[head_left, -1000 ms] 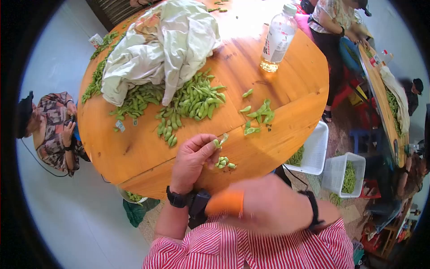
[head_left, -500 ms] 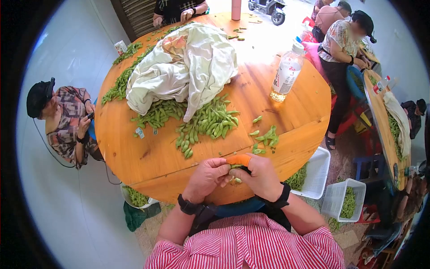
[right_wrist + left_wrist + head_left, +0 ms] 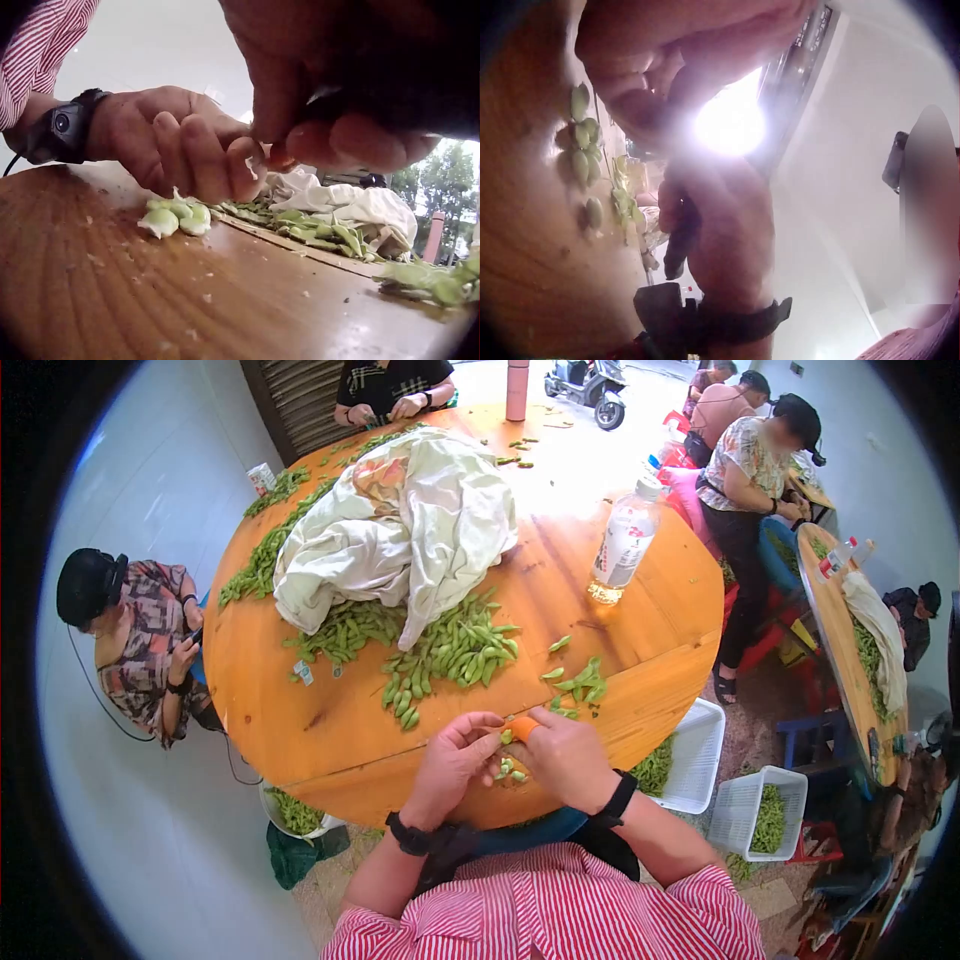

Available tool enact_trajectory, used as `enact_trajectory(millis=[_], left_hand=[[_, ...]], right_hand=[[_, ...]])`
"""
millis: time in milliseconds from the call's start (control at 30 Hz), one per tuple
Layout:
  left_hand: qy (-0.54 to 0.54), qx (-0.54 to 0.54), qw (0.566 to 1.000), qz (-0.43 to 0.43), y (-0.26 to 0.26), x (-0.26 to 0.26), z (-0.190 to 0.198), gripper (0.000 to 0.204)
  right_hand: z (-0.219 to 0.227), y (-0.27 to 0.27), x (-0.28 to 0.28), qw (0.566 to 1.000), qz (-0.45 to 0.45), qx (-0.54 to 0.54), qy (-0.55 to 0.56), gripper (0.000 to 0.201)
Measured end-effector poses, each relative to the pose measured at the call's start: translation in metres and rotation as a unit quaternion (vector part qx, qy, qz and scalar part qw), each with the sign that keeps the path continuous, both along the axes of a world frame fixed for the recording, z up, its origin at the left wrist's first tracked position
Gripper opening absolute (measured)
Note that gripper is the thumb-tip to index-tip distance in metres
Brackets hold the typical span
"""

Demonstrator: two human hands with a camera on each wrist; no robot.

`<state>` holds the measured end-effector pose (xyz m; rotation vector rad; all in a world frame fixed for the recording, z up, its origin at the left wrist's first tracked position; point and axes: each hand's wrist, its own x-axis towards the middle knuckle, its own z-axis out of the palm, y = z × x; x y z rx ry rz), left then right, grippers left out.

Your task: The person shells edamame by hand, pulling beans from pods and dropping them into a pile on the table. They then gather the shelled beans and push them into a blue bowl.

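My left hand [image 3: 450, 760] pinches a small green pod [image 3: 507, 736] between thumb and forefinger near the table's front edge. Against it, my right hand [image 3: 570, 757], with an orange cover on one finger, has its fingertips curled in on the same pod. In the right wrist view the left hand [image 3: 180, 142] has its fingers bent, and the pod is mostly hidden. Shelled beans [image 3: 513, 771] lie on the wood just below the hands; the right wrist view shows them as a small pile [image 3: 176, 216]. Beyond the hands is a heap of green pods [image 3: 460, 645].
A pale cloth [image 3: 400, 530] covers part of the heap on the round table [image 3: 300, 740]. A bottle [image 3: 625, 545] stands at the right, beside loose pods and empty shells [image 3: 585, 682]. White baskets [image 3: 697, 755] stand below the right edge. People sit or stand around.
The right hand has come back from near the body to meet the left hand. Since half a second ago both hands stay together, with the pod showing between the fingertips.
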<state>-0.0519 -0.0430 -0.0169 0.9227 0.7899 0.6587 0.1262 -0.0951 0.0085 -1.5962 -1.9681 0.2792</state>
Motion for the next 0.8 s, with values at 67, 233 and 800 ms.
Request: enact_trajectory(millis=[67,233,800], left_hand=[[0.014,0.015,1.000,-0.010,-0.001,0.003,0.001,0.024],[0.057,0.066,0.996,-0.021,0.000,0.004,-0.008,0.029],[0.294,0.492,0.819,-0.037,-0.002,0.001,0.007,0.013]], right_hand=[[-0.007,0.001,0.001,0.997,0.003,-0.029,-0.076,0.012],[-0.013,0.009,0.005,0.997,0.019,-0.056,-0.058,0.016],[0.013,0.043,0.092,0.964,-0.123,-0.098,-0.212,0.020]])
